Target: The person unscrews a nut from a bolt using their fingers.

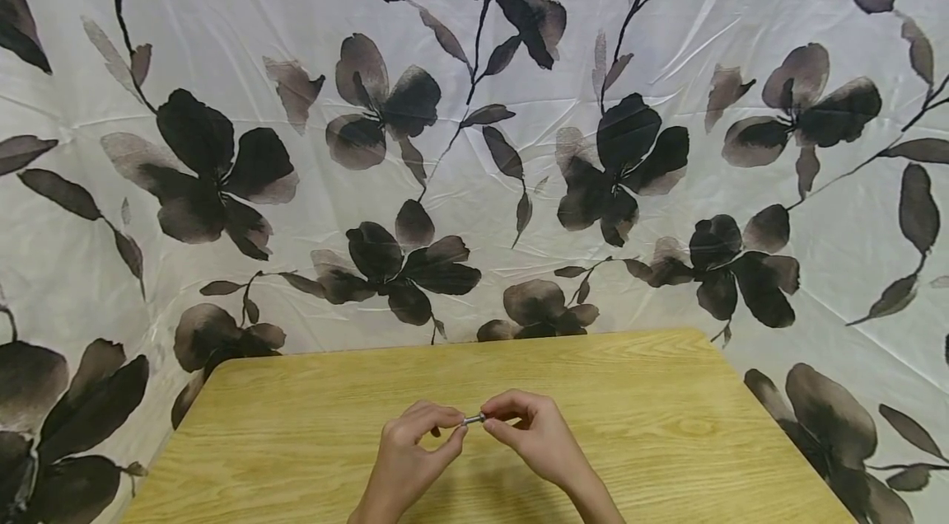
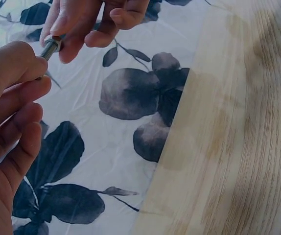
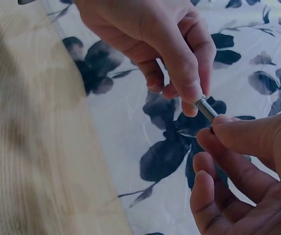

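A small metal bolt (image 1: 473,419) is held in the air above the near part of a wooden table (image 1: 296,417), lying crosswise between the fingertips of two bare hands, its right end slightly higher in the head view. Ridged thread shows along the exposed stretch of its shaft, and at one end sits a wider, angular metal piece (image 2: 57,42); whether this is the bolt's own head or a nut I cannot tell. The left hand (image 1: 411,451) pinches the narrower end between thumb and forefinger, its other fingers curled loosely beneath, off the metal. The right hand (image 1: 539,435) has its thumb and forefinger clamped at the wider end, partly covering it, while its remaining fingers bend inward without touching the bolt, with gaps between some of them. The fingertips of the two hands are near each other but apart, the bare shaft bridging them. Below, soft shadows fall on the yellowish tabletop, which has streaked grain and rounded far corners. Beyond the far edge and along both sides hangs a pale, creased cloth (image 1: 296,5), slightly shiny, printed with large dark flowers (image 1: 194,128), leaves and thin stems; in both wrist views it forms the backdrop behind the bolt, with the tabletop filling the opposite side of each picture.
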Demonstrator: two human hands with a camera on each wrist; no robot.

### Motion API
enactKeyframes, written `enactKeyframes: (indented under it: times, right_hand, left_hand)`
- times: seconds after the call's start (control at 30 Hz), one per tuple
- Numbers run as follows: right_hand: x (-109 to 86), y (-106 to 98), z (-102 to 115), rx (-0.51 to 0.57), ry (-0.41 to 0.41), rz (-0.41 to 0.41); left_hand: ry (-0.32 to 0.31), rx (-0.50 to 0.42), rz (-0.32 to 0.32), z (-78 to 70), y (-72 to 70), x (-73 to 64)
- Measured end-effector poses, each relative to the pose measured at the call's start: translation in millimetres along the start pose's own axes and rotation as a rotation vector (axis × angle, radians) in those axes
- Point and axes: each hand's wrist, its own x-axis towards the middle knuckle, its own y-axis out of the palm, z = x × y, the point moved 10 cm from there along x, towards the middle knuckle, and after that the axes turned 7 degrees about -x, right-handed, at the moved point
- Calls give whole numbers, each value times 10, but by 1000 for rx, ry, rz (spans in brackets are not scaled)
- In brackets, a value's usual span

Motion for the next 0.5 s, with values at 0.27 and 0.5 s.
enactKeyframes:
  times: [0.27, 0.5]
  right_hand:
    - [-10, 9, 24, 28, -21, 15]
    - [-24, -8, 62, 49, -62, -7]
  left_hand:
    - [21, -12, 3, -16, 5, 4]
    - [24, -10, 10, -25, 5, 7]
